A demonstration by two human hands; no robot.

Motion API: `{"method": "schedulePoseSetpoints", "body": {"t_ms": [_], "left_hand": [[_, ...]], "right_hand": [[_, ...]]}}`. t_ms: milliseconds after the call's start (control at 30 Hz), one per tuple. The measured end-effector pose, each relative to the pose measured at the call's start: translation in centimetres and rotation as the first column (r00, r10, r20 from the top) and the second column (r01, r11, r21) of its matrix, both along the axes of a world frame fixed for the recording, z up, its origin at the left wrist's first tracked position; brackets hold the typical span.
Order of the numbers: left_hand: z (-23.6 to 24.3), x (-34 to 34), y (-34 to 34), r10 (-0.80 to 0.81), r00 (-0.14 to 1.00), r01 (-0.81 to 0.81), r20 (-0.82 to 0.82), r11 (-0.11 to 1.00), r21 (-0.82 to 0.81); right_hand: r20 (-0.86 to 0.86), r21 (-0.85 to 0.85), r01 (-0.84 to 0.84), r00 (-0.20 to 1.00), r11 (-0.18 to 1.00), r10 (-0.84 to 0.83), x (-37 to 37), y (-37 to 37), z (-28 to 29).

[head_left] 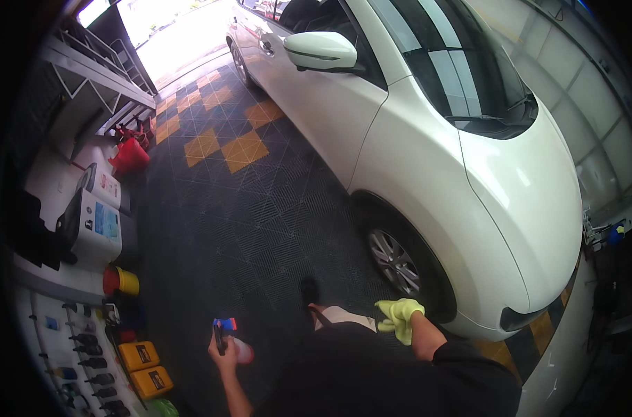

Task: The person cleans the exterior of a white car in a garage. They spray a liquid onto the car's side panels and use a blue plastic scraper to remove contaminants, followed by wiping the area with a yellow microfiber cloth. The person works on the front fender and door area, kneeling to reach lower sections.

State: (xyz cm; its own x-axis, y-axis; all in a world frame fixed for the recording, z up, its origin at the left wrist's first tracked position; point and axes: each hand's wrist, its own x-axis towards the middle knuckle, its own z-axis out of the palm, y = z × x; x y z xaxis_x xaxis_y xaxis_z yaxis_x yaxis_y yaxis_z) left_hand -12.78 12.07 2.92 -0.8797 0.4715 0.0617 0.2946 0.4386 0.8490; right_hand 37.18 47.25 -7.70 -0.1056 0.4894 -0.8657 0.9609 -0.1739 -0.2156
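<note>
The left hand [223, 354] grips a spray bottle [244, 352], its body showing reddish contents, above the dark floor [239, 236]. The right hand [415, 317] is covered by a yellow-green cloth [396, 320] near the car's front wheel [396, 260], its finger pose hidden. Two yellow containers [139, 355] stand at far left, contents not visible.

The white, curved car body [427, 153] is glossy, its dark, arched windscreen [462, 62] shiny glass; the silver spoked wheel [394, 260] is metallic. The black square floor tiles [239, 222] are matt, gridded plastic, the crumpled yellow-green cloth [401, 318] soft and matt, the blue-and-red-topped spray bottle [244, 351] probably smooth plastic
</note>
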Motion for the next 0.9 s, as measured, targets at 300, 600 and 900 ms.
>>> {"method": "schedulePoseSetpoints", "body": {"t_ms": [300, 600, 900], "left_hand": [[-2.4, -15.2, 6.0, 0.183, 0.882, -0.250, 0.433, 0.963, 0.101], [-7.8, -29.5, 26.3, -0.445, 0.855, 0.455, 0.266, 0.890, 0.023], [-4.9, -38.3, 47.4, -0.728, 0.618, 0.737, 0.297, 0.668, 0.103]], "right_hand": [[0.130, -0.276, 0.247, 0.967, 0.929, -0.218, -12.8, 7.7, 1.7], [0.143, 0.562, 0.661, 0.515, 0.497, -0.845, -7.6, 6.5, 2.9], [-0.235, 0.762, 0.647, 0.312, 0.025, -0.920, -20.7, 4.9, 11.7]]}}
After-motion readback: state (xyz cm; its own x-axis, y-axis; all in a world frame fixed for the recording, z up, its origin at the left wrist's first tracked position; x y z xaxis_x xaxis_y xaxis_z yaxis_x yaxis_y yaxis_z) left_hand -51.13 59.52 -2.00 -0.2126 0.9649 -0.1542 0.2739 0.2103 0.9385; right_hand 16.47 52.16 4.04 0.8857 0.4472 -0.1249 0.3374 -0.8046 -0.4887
